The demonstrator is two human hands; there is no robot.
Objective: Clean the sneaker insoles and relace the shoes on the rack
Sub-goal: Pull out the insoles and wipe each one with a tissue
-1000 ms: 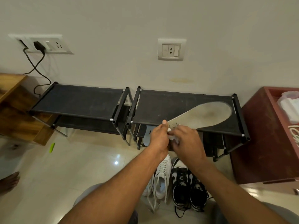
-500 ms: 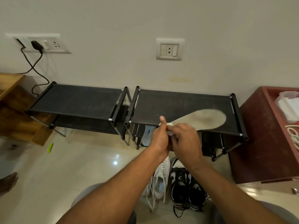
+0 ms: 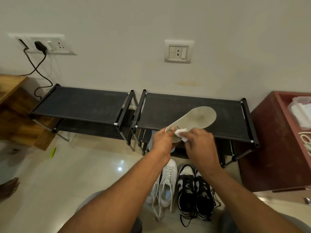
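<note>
My left hand point(image 3: 162, 142) grips the heel end of a grey, stained insole point(image 3: 195, 119) held in the air over the right black shoe rack point(image 3: 218, 113), toe end pointing up and right. My right hand point(image 3: 200, 147) pinches a small white wipe point(image 3: 181, 134) against the insole's heel area. Below my hands, on the floor, stand a pair of white sneakers point(image 3: 165, 184) with loose laces and a pair of black-and-white sneakers point(image 3: 195, 194). Another insole point(image 3: 149, 142) shows partly on the rack's lower shelf, mostly hidden behind my left hand.
A second black rack point(image 3: 80, 105) stands to the left. A wooden cabinet point(image 3: 15, 106) is at far left, a red-brown cabinet point(image 3: 276, 145) with a plastic bag and cord at right. A green object point(image 3: 53, 152) lies on the tiled floor. A bare foot point(image 3: 8, 186) shows at left edge.
The insole has tilted so its toe end points more upward and sits closer in. The wipe in my right hand has come into plainer view on the heel area.
</note>
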